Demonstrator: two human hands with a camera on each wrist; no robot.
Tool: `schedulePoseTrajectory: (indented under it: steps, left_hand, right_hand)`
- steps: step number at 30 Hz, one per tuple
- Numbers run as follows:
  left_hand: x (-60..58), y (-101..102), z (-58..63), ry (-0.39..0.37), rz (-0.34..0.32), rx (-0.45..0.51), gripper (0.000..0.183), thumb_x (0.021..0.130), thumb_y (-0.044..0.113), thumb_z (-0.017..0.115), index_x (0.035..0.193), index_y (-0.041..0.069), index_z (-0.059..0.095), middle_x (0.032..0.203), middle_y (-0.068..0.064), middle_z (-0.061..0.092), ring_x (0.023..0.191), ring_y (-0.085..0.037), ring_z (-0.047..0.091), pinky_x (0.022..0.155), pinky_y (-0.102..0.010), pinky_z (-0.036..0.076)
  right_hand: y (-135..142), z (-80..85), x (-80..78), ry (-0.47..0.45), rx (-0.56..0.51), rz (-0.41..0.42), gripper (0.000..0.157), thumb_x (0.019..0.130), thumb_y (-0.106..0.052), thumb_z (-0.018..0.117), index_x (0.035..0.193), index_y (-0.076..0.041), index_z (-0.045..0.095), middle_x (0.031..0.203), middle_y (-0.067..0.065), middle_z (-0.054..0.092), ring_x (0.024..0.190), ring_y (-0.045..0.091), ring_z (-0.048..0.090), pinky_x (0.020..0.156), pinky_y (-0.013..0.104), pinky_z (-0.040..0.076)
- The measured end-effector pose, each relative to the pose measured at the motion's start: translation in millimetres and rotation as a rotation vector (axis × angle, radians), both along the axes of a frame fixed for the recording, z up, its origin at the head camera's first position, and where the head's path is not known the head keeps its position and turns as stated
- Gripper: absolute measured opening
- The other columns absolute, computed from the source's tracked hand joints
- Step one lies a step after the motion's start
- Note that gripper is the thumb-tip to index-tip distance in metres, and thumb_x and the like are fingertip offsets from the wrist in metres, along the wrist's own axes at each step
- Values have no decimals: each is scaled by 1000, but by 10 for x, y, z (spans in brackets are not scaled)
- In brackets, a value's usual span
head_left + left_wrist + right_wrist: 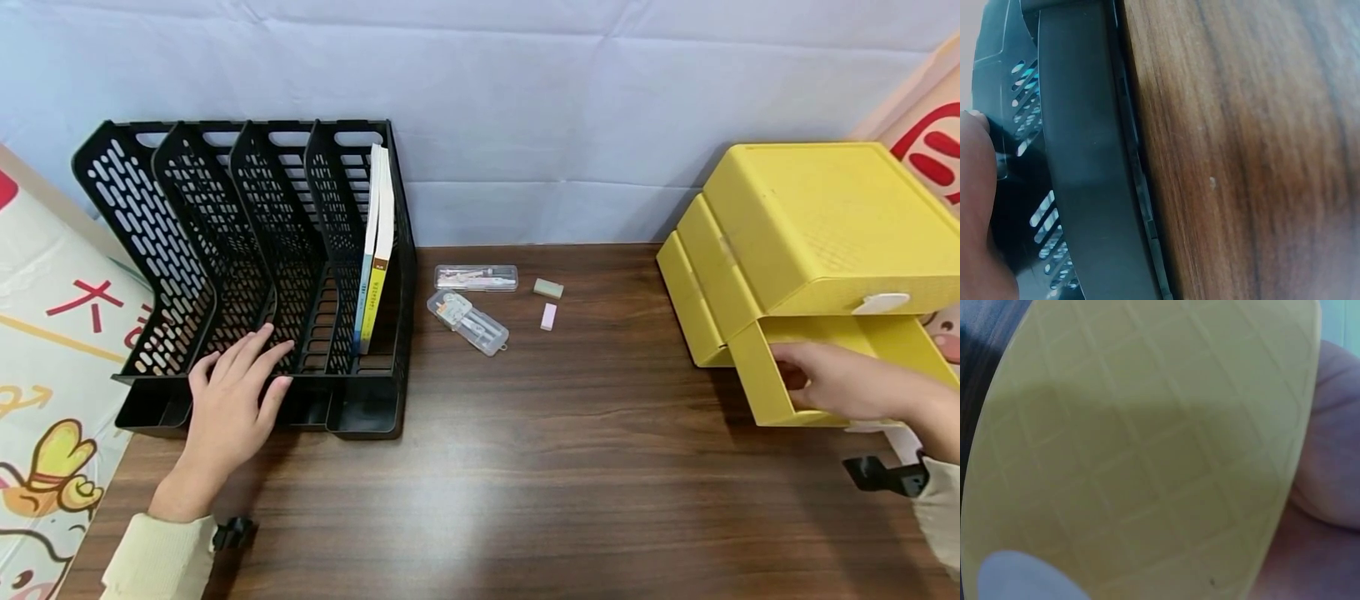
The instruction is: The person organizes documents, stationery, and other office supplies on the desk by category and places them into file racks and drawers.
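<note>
Drawer (759, 375): yellow, pulled out beneath the top one of the yellow drawer unit (847, 217), at the tabletop's far right; its front panel (1147, 450), with a raised diamond pattern, fills most of the right wrist view.
Right hand (847, 379): reaches over the near side into the drawer, fingers bent down inside — whether they hold anything, I cannot tell.
Left hand (228, 408): on the front edge of the black file rack (408, 258), fingers spread wide and gripping nothing.
Books (378, 242): two thin ones, one blue-edged and one yellow-edged, standing side by side in the rack's rightmost compartment.
Clear cases: one flat case (476, 277) lying level, and one hang-tab case (480, 332) set at a slant just in front of it, both to the right of the rack.
Small blocks: a grey-green block (548, 288) and a pale pink block (548, 317), near each other, right of the cases.
Tabletop (570, 467): dark wood grain — a pale cloth (525, 108) hangs behind it.
</note>
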State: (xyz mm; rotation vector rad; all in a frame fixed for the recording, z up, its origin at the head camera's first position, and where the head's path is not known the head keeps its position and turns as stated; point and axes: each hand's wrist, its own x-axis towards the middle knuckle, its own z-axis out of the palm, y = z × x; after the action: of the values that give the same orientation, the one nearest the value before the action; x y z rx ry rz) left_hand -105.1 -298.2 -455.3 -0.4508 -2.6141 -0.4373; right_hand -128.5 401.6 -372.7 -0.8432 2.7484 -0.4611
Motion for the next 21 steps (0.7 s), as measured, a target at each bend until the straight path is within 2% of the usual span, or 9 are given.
schedulePoseTrajectory:
  steps: [5,7,11,13,17,19,21]
  left_hand:
    - [3,1,6,5,-4,3,40,101,29,60,137,13,63,153,-15,49,136,-41,44,104,-70,22]
    - [4,-1,5,6,-5,4,40,102,32,58,136,13,63,153,-15,49,136,-41,44,104,-70,22]
    - [3,-3,-3,10,-9,5,40,99,28,62,137,13,63,154,-14,49,136,-40,44,103,-70,23]
    - [2,-4,-6,13,-10,5,40,99,26,62,137,12,63,154,-14,49,136,-41,44,103,-70,23]
    - [2,-6,-4,12,-10,6,40,101,31,60,137,13,63,154,-14,49,136,-41,45,103,-70,23]
    - [2,-7,-4,10,-9,6,40,101,31,59,137,13,63,154,-14,48,136,-41,45,103,-70,23]
    - [2,-7,-4,7,-9,6,40,100,29,61,137,13,63,154,-14,48,136,-41,44,103,-70,22]
  right_hand:
    - [-10,18,0,-1,52,-35,46,72,11,78,116,2,67,103,-3,72,91,-5,60,75,25,54]
    - [-17,20,5,-28,43,-48,44,75,12,76,118,4,66,103,-1,73,91,-7,59,75,25,55]
    - [-12,53,16,-103,-5,-66,39,82,16,69,120,12,62,101,4,74,89,-11,58,70,22,54]
    - [-4,87,27,-115,-33,-73,34,83,18,66,116,12,62,95,-2,72,83,-11,57,65,21,52]
    - [-9,188,54,-18,-22,-115,28,83,18,67,105,2,65,83,-19,60,74,-8,52,57,22,45]
    - [-30,245,71,44,-8,-163,28,83,17,69,103,-4,67,80,-23,57,73,-7,53,57,23,43]
    - [-51,314,75,83,16,-204,26,86,12,71,105,-5,68,82,-24,59,74,-8,53,57,22,43]
